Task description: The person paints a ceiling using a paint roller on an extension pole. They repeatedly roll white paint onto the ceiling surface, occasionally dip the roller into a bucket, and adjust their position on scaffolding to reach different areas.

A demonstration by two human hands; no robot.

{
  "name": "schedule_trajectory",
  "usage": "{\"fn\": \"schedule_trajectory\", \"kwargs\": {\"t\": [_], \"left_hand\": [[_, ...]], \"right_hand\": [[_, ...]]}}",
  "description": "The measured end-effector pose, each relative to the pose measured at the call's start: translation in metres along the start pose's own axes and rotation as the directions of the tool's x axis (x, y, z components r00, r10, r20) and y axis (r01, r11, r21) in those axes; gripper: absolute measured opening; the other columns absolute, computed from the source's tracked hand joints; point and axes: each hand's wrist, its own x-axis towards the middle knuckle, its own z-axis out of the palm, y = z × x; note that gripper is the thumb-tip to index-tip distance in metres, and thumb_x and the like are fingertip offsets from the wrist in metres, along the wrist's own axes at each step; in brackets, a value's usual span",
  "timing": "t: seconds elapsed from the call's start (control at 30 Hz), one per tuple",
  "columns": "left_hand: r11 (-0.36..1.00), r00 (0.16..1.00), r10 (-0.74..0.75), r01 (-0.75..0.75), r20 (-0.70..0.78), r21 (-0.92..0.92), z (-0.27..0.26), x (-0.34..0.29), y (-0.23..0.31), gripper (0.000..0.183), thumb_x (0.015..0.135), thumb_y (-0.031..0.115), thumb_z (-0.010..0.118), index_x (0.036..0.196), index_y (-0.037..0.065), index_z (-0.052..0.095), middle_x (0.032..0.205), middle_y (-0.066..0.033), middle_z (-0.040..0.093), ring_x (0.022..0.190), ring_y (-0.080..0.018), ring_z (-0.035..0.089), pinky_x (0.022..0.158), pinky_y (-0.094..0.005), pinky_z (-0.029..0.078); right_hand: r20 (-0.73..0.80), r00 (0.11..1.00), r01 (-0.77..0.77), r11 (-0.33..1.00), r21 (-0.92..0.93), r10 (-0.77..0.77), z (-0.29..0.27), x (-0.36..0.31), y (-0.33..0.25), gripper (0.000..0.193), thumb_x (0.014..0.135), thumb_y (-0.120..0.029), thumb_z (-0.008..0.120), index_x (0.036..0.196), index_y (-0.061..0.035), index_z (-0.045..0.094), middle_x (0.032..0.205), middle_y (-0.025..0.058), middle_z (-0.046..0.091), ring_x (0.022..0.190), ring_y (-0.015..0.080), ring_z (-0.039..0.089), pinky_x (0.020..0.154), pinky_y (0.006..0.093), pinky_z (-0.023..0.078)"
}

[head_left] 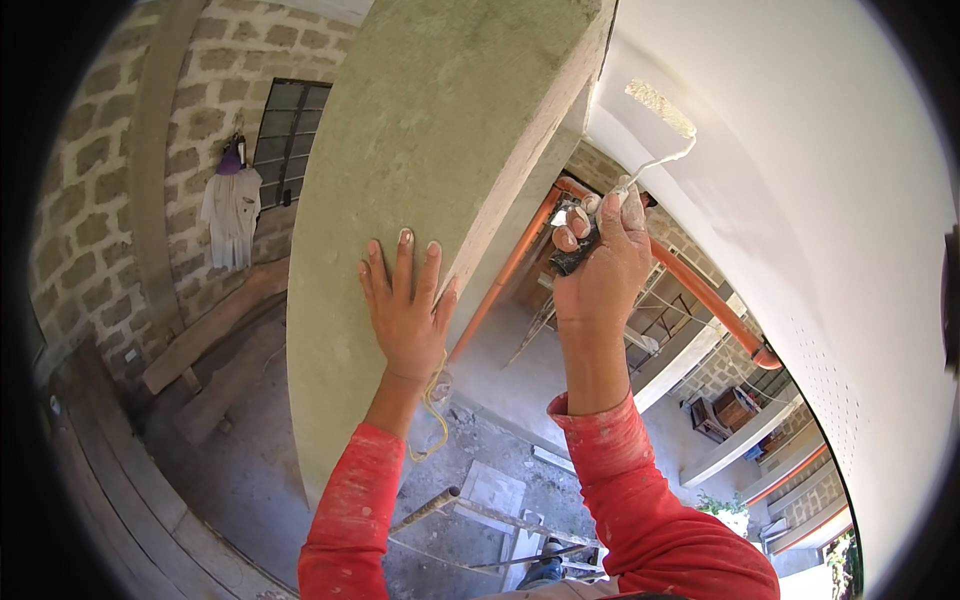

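My right hand (605, 255) is raised and closed round the dark handle of a small paint roller (660, 107). A thin bent rod, coated in white, runs from the grip up to the pale, textured roller sleeve, which lies at or close against the white ceiling (790, 170); whether it touches I cannot tell. My left hand (408, 310) rests flat with fingers spread on the grey-green plastered beam (400, 150), near its lower right edge. Both red sleeves carry pale smears.
Orange pipes (705, 290) run below the ceiling. Scaffold bars (480, 515) and a yellow cord (430, 420) are beneath me, above a dusty concrete floor. A block wall (100, 200) with a hanging pale shirt (233, 215) and window stands left; timber planks (215, 325) lie below it.
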Motion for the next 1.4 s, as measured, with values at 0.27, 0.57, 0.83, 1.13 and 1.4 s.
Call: {"fn": "schedule_trajectory", "kwargs": {"t": [0.27,0.57,0.83,1.13,1.4], "left_hand": [[1.0,1.0,-0.006,0.006,-0.001,-0.013,0.0,-0.001,0.002,0.064,0.093,0.03,0.076,0.151,0.017,0.052,0.157,-0.0175,0.048,0.145,-0.054,0.037,0.114,-0.0691,0.03],[0.999,1.0,-0.015,0.014,-0.003,-0.034,0.002,0.001,0.005,0.064,0.092,0.029,0.077,0.151,0.019,0.053,0.157,-0.0172,0.048,0.145,-0.054,0.037,0.114,-0.0693,0.029],[0.999,1.0,0.002,-0.003,-0.022,-0.053,0.007,-0.006,-0.001,0.066,0.091,0.027,0.079,0.151,0.017,0.054,0.159,-0.0186,0.047,0.147,-0.054,0.036,0.115,-0.0689,0.028],[0.999,1.0,0.026,-0.025,0.013,-0.033,0.002,-0.004,-0.006,0.067,0.091,0.025,0.079,0.151,0.011,0.052,0.158,-0.023,0.045,0.146,-0.0559,0.035,0.116,-0.0683,0.027],[0.998,0.999,0.045,-0.044,0.026,-0.041,0.005,-0.004,-0.004,0.066,0.093,0.025,0.077,0.151,0.007,0.051,0.159,-0.026,0.043,0.147,-0.0567,0.032,0.116,-0.0674,0.029]], "right_hand": [[0.054,0.999,0.005,0.998,0.067,-0.009,0.028,0.018,0.011,0.015,0.107,-0.008,0.054,0.121,-0.0069,0.053,0.088,0.0019,0.051,0.07,0.0145,0.052,0.057,0.029,0.044],[-0.058,0.997,0.06,0.998,0.011,-0.059,0.033,0.059,0.022,0.013,0.108,-0.006,0.048,0.12,-0.0022,0.05,0.091,0.0055,0.049,0.071,0.0167,0.052,0.058,0.0325,0.046],[-0.2,0.977,-0.053,0.991,0.121,0.077,-0.038,0.166,0.055,0.002,0.108,-0.005,0.042,0.11,-0.0049,0.043,0.096,0.01,0.048,0.074,0.0205,0.048,0.059,0.0362,0.044],[-0.231,0.959,-0.119,0.97,0.212,0.168,-0.154,0.304,0.105,0.002,0.106,-0.003,0.044,0.108,-0.0037,0.042,0.098,0.0112,0.048,0.073,0.0233,0.048,0.059,0.0368,0.044],[-0.408,0.89,-0.108,0.963,0.247,0.204,-0.216,0.39,0.137,0.006,0.104,-0.002,0.043,0.108,0.0001,0.046,0.091,0.0123,0.047,0.068,0.0225,0.045,0.052,0.0365,0.042]]}}
